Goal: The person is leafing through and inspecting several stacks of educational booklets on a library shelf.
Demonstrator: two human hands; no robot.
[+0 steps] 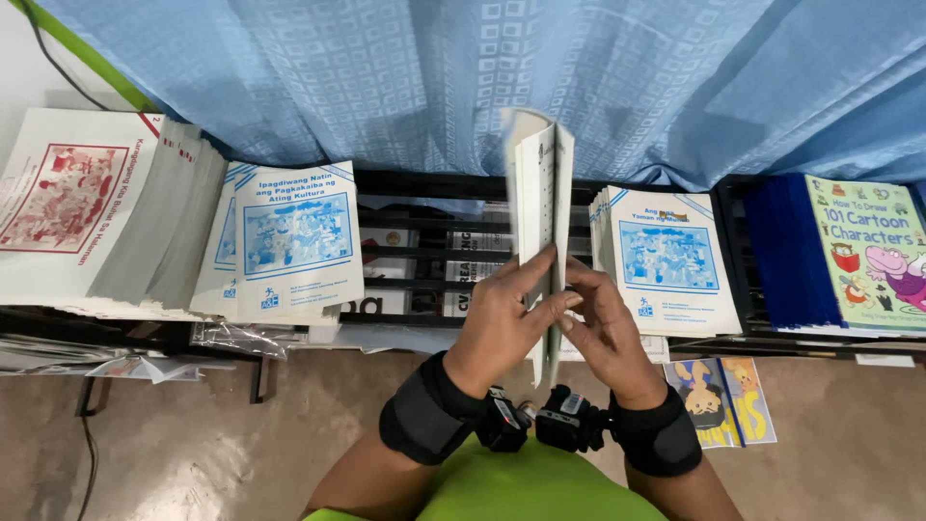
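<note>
Both hands hold up a thin white booklet (542, 217), which stands on its edge in the middle, in front of a black rack (424, 246). The left hand (502, 323) is closed on the booklet's left side, with its fingers lying flat across the cover. The right hand (606, 333) grips it from the right side, with the fingers bent around the edge. Each wrist wears a black band. Just to the left on the rack is a stack of blue and white books (289, 241), and further left a tall pile of red and white books (92, 207). On the right sit more blue and white books (670, 256) and a bright green cartoon drawing book (868, 251). A blue curtain (434, 77) hangs behind everything. A small picture book (723, 400) lies on the floor.
</note>
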